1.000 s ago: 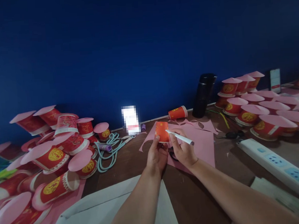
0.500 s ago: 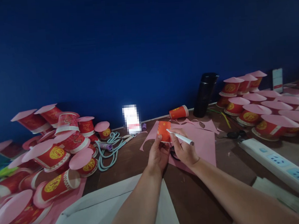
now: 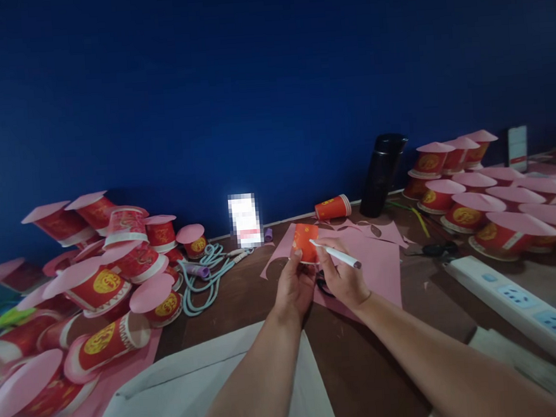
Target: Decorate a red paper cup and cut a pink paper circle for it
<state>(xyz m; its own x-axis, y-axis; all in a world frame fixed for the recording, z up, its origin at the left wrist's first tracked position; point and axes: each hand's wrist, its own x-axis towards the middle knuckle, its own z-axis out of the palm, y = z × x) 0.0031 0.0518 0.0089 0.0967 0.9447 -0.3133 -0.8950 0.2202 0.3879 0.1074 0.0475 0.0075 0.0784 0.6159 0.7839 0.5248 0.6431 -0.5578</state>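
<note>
As I watch from far away, my left grip is closed around an orange-red paper cup, with the thumb on the near side of it. The cup is up in the air over the counter, and small yellow marks show on it. My right grip is clamped on a white marker pen. One end of the pen is dark and points off to the right. The other end is right by the cup's face, but I cannot tell if it touches.

Under my grips lies a pink paper sheet, with cut bits at its far edge. A black loop peeks out there, mostly hidden. Just past the paper, a stack of red cups lies on its side, and a tall black bottle stands near it. Over on the right are black-handled scissors, a white power strip and rows of red cups with pink tops. Over on the left, a pale blue cord lies in loops beside a messy heap of red cups. At the back is a dark blue wall.
</note>
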